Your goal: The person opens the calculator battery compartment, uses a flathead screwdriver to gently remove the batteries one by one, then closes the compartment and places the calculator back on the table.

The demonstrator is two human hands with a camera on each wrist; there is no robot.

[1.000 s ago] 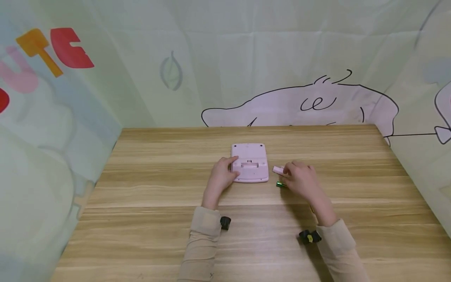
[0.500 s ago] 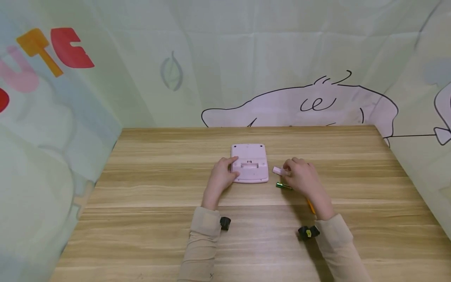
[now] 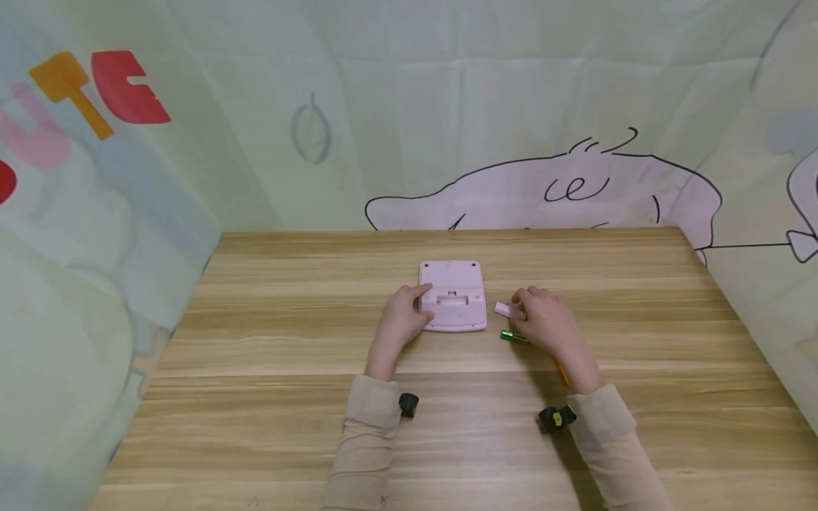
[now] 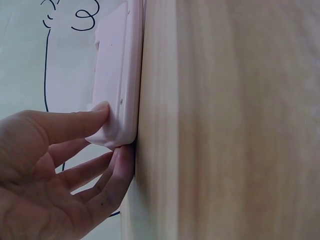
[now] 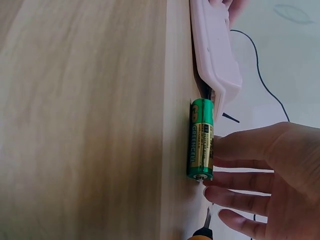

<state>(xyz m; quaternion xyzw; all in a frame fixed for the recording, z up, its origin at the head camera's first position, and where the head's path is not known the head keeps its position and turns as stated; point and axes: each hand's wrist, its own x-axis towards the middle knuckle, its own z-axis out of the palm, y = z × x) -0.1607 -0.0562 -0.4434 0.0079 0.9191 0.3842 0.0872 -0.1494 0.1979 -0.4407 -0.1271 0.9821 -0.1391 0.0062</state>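
A pale pink calculator [image 3: 451, 280] lies face down on the table, its uncovered battery slot facing up. My left hand [image 3: 401, 312] grips its left side; in the left wrist view the thumb presses the back while fingers touch the lower edge. To the right, my right hand [image 3: 548, 323] pinches a small pink battery cover [image 3: 503, 309] between thumb and fingertips, close to the tabletop. Just below that hand lies a green AA battery [image 3: 513, 336], apart from the calculator. The right wrist view shows the battery [image 5: 201, 140] in front of the thumb, with the cover mostly hidden.
An orange-handled screwdriver [image 3: 562, 372] lies on the wooden table [image 3: 287, 426] under the right wrist, partly hidden. Its shaft and handle [image 5: 201, 237] show at the bottom of the right wrist view. A printed cloth [image 3: 409, 106] hangs behind the table.
My right hand has shifted slightly, still holding the battery cover. More of the battery and the screwdriver's orange handle has come into view. The left hand and calculator have stayed put.
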